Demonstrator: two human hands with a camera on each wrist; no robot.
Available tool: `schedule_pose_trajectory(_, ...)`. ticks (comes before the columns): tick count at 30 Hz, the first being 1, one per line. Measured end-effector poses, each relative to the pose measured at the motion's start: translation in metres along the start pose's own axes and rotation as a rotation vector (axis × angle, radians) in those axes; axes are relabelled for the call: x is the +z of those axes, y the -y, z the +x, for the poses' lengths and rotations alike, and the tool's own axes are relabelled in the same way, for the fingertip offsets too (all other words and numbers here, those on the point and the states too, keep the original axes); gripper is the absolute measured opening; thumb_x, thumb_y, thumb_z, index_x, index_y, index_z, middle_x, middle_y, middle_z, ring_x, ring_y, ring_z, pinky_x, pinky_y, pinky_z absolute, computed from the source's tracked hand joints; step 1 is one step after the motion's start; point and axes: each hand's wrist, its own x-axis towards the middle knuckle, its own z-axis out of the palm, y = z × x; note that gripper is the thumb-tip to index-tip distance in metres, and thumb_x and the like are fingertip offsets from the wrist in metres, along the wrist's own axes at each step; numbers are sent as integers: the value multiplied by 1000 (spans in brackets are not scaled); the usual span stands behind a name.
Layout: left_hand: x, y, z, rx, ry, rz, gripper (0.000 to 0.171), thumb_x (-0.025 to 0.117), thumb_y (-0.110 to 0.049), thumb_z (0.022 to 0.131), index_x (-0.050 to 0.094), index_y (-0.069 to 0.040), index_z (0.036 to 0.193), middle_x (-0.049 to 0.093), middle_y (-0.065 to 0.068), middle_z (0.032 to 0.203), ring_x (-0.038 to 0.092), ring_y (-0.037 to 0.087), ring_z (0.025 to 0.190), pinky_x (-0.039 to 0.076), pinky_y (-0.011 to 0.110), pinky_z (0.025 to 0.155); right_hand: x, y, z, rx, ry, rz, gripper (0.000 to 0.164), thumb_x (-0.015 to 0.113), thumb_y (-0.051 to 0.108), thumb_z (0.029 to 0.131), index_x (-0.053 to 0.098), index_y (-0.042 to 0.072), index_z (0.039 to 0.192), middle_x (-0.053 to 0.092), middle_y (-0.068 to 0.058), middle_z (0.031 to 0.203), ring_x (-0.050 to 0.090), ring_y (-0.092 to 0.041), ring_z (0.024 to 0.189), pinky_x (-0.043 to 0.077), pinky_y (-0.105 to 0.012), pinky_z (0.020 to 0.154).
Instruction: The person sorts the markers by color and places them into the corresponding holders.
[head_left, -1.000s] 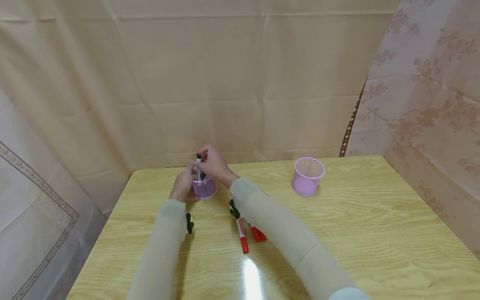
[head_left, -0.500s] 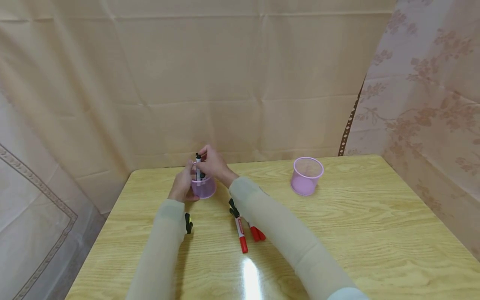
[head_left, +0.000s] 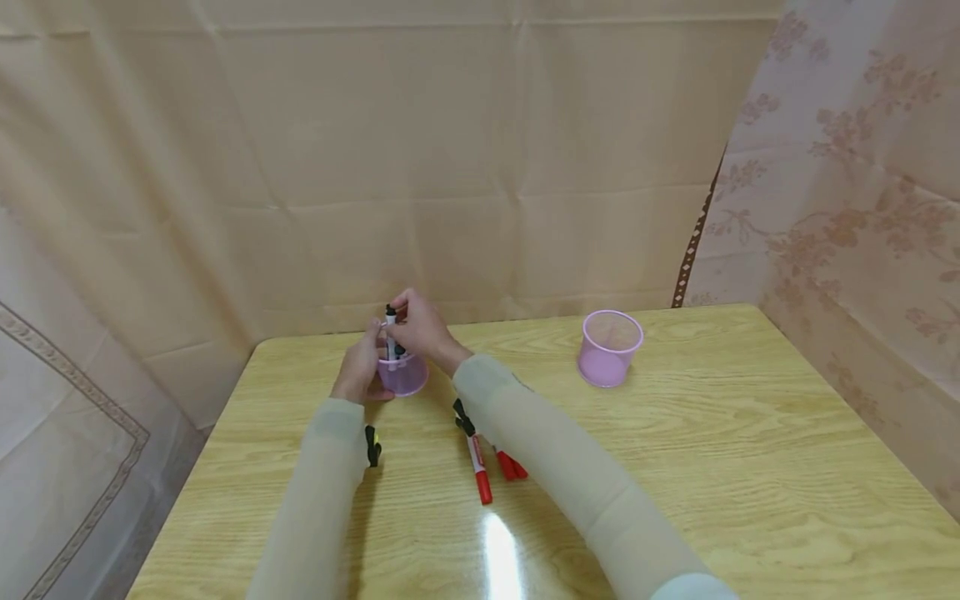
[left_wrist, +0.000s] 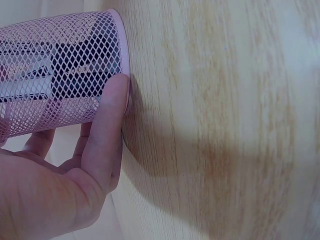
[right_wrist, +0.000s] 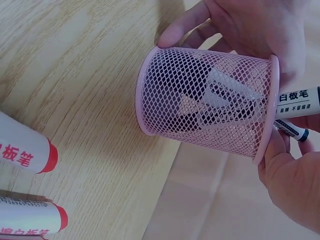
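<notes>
My left hand (head_left: 358, 367) grips a pink mesh pen cup (head_left: 405, 380) near the table's back left, with a finger against its base rim in the left wrist view. My right hand (head_left: 426, 329) reaches over the cup's top and pinches a black-capped whiteboard marker (head_left: 391, 323), which stands nearly upright, its lower part inside the cup. A second black-capped marker (right_wrist: 292, 130) leans beside it and pokes out past the rim. Dark marker ends show through the mesh (left_wrist: 75, 65) in the left wrist view. My right fingers partly hide the marker tops.
Another pink mesh cup (head_left: 604, 368) stands at the back right. Red-capped whiteboard markers (head_left: 477, 462) lie mid-table, some partly under my right sleeve (head_left: 555, 442). A small black and yellow thing (head_left: 372, 447) shows beside my left sleeve. A curtain (head_left: 450, 167) hangs behind the table.
The head view has shifted slightly, so everything sits a little further left in it. Both hands keep their hold on cup and marker, with hardly any movement.
</notes>
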Motion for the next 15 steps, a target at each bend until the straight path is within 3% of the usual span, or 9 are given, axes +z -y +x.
schedule_pose_trajectory(7,3,0,2,7,-1,-4,84,20,-72,101,35,-12,157,41,16,156,42,40,134,58,50,85,-4,-2,-1,-2,7,-10,30,72,7,95,54,7,119,63,-10,113,61,-21,105,56,-31,88)
schedule_pose_trajectory(15,0,3,3,1,-9,-3,83,20,-73,100,38,-13,156,41,17,154,44,40,129,58,50,83,-3,2,-6,-35,-13,23,36,71,-3,90,60,2,124,67,-13,113,66,-24,103,57,-30,86)
